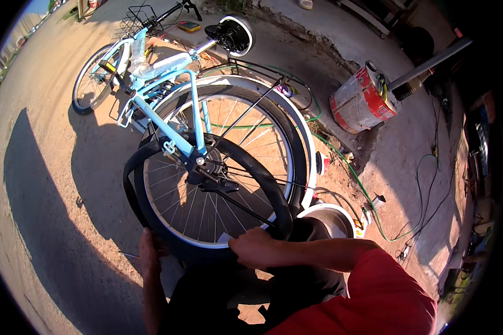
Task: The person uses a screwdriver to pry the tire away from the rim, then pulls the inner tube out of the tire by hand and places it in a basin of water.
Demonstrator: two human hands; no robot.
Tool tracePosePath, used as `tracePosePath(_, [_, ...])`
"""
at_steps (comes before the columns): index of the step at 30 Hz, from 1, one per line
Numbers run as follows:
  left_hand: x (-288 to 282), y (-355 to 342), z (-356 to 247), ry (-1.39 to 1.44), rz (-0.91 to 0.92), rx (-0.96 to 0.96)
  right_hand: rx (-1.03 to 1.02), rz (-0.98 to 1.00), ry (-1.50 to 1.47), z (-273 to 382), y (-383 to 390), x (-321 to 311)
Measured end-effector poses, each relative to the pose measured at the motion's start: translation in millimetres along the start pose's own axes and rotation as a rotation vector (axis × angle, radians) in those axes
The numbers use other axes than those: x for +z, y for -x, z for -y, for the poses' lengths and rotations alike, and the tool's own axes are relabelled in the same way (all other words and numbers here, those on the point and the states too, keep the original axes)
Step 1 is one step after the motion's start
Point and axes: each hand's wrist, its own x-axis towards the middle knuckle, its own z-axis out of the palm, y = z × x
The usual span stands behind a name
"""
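A light-blue bicycle (167,129) lies tilted in front of me, its rear wheel closest. A loose black inner tube (261,174) drapes over the hub and spokes. My right hand (255,247) is closed at the near edge of the rim (198,243), with a small white piece (224,237) by its fingertips; what it grips is hidden. On the near left side, my left hand (150,254) is against the black tyre (167,237), its fingers mostly hidden behind it. The white mudguard (305,139) curves around the wheel's far right side.
A whitish bucket (341,216) stands right of my knees. Beyond it, a green hose (349,162) runs over the ground. A red-and-white drum (359,103) with a metal pole (430,64) stands by a broken concrete edge. A yellow box (189,26) lies near the handlebar.
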Motion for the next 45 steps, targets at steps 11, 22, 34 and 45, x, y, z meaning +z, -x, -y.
tracePosePath(11, [-63, -40, 23, 0.144, 0.002, -0.071, 0.053, 0.038, 0.129, 126, 1, -14])
tracePosePath(22, [-56, -14, 0, 0.098, -0.083, -0.021, 0.116, 0.131, 0.064, 157, -33, -13])
tracePosePath(34, [-49, 9, 19, 0.172, -0.051, -0.018, 0.134, 0.011, -0.096, 161, -67, 8])
tracePosePath(45, [-59, -11, -4, 0.243, -0.060, -0.113, 0.086, 0.141, 0.149, 125, 3, -11])
